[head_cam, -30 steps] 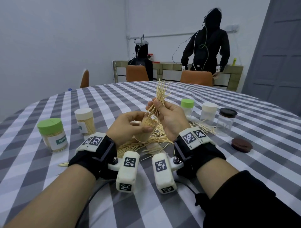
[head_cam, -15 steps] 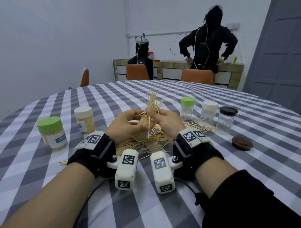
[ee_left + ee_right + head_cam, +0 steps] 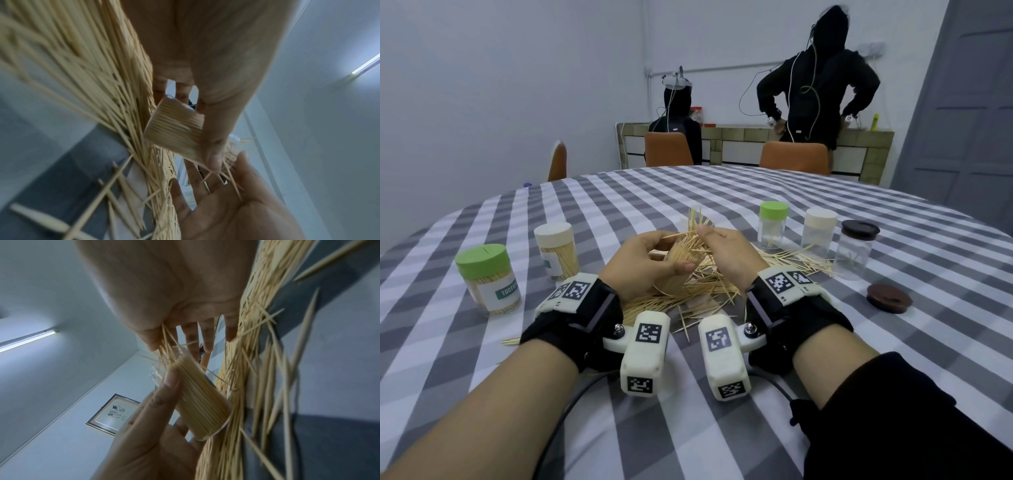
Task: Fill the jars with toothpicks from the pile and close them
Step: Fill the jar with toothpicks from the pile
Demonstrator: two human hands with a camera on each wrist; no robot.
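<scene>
Left hand [image 3: 640, 265] fingers wrap the packed jar [image 3: 677, 270]; right hand [image 3: 726, 253] fingers pinch a toothpick bunch [image 3: 693, 229] at its mouth.

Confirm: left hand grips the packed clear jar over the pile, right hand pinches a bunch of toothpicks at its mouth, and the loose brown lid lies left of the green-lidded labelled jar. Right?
One thing is off: the brown lid. The head view shows it at the far right of the table, near the dark-lidded jar, not by the green-lidded labelled jar. The rest holds: left hand grips the packed jar, right hand pinches toothpicks at its mouth.

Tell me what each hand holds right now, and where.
The left hand grips the toothpick-packed jar round its side wall. The right hand pinches a toothpick bunch near mid-length, at the jar's mouth.
</scene>
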